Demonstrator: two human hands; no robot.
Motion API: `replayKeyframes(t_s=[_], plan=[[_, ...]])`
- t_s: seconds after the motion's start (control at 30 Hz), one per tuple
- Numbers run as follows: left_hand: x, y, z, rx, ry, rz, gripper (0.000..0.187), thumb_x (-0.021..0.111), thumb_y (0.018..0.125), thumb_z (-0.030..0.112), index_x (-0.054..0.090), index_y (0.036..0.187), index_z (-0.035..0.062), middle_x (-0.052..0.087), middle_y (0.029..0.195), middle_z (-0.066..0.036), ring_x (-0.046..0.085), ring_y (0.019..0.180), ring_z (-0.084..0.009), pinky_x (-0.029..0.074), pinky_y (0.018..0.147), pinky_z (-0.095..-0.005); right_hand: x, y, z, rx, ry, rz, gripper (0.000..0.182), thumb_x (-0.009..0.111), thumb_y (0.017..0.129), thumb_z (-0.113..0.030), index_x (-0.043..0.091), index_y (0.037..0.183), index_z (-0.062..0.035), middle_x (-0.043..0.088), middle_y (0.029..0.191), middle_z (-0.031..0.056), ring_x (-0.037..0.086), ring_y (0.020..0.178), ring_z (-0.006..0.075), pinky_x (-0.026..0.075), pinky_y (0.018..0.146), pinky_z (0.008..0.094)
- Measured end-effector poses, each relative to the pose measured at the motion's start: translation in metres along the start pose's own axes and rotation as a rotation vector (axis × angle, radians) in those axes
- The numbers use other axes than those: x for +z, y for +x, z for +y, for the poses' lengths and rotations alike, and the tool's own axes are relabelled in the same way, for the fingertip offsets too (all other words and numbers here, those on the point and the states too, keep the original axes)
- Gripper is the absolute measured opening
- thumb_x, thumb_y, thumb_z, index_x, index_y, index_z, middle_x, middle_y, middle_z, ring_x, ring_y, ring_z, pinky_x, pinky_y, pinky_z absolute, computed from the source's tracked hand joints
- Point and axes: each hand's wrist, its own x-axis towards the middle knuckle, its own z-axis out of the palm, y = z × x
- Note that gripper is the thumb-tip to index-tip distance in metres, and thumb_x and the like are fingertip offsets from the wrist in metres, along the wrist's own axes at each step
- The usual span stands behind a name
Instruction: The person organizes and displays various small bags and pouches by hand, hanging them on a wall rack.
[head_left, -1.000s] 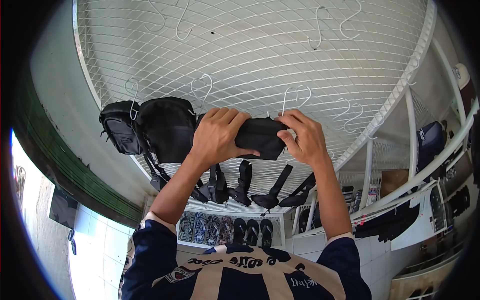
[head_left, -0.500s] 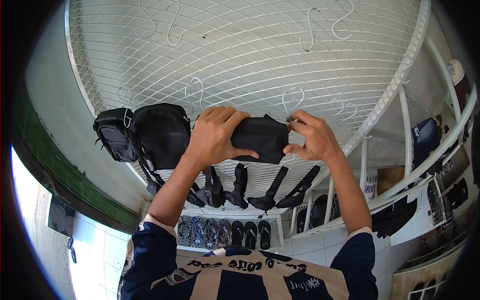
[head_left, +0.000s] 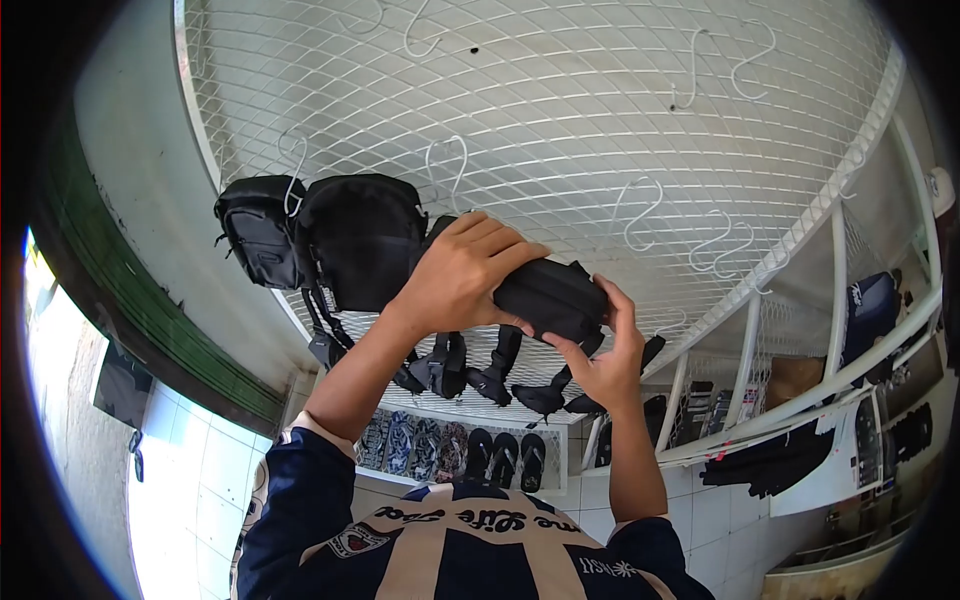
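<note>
Both hands are on a soft black bag (head_left: 548, 298) in front of the wire mesh panel. My left hand (head_left: 465, 272) wraps over its left part, fingers across the top and thumb underneath. At the right end, my right hand (head_left: 608, 350) grips with the fingers behind and the thumb at the lower edge. The bag tilts down to the right. Its far side is hidden. Left of it hang two more black bags, a larger one (head_left: 360, 235) and a smaller one (head_left: 258, 230). A white S-hook (head_left: 640, 212) hangs on the mesh above the right hand.
The white mesh panel (head_left: 560, 90) carries several other hooks. Below the bag hang black straps (head_left: 490, 378). Lower down, a rack holds several flip-flops (head_left: 505, 460). White rails (head_left: 845, 370) with caps and dark goods stand at right; a green shutter (head_left: 170, 330) is at left.
The bag's right end has dropped and come away from the hook beside it. My right hand has moved lower with it. The whole view has also shifted.
</note>
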Motion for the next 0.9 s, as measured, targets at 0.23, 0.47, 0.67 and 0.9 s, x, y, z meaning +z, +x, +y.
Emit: replayKeyframes(t_s=[0.23,0.47,0.67,0.9], plan=[[-0.054,-0.017,-0.010,-0.146,0.125,0.159,0.048,0.081,0.078,0.033,0.070,0.116,0.0064,0.063,0.097,-0.009,0.061,0.089,-0.0281,0.048,0.080,-0.0408,0.009,-0.001,0.018,0.116,0.539,0.147,0.073,0.074,0.088,-0.005,0.033,0.146,0.0066,0.051,0.135,0.0209,0.055,0.124,0.0243,0.043,0.106,0.0342],[-0.043,-0.006,-0.051,-0.242,0.402,0.207,0.014,0.068,0.091,0.023,0.072,0.091,0.0094,0.060,0.075,-0.005,0.063,0.066,-0.0268,0.049,0.057,-0.0367,0.000,0.019,0.027,0.066,0.450,0.116,0.074,0.077,0.088,-0.011,0.035,0.147,0.0055,0.052,0.134,0.0197,0.055,0.122,0.0239,0.044,0.106,0.0345],[-0.036,0.003,-0.062,-0.305,0.383,0.146,0.021,0.071,0.088,0.029,0.073,0.087,0.0082,0.067,0.070,-0.006,0.065,0.061,-0.0276,0.050,0.057,-0.0389,-0.009,0.027,0.023,0.054,0.435,0.085,0.074,0.080,0.087,-0.014,0.039,0.145,0.0059,0.056,0.131,0.0187,0.059,0.117,0.0226,0.046,0.102,0.0322],[-0.035,0.008,-0.063,-0.394,0.190,0.107,0.015,0.077,0.082,0.025,0.074,0.089,0.0118,0.064,0.063,-0.005,0.064,0.058,-0.0243,0.048,0.055,-0.0353,-0.009,0.032,0.019,0.054,0.404,0.079,0.073,0.081,0.086,-0.016,0.041,0.144,0.0051,0.056,0.132,0.0177,0.059,0.116,0.0210,0.046,0.101,0.0312]])
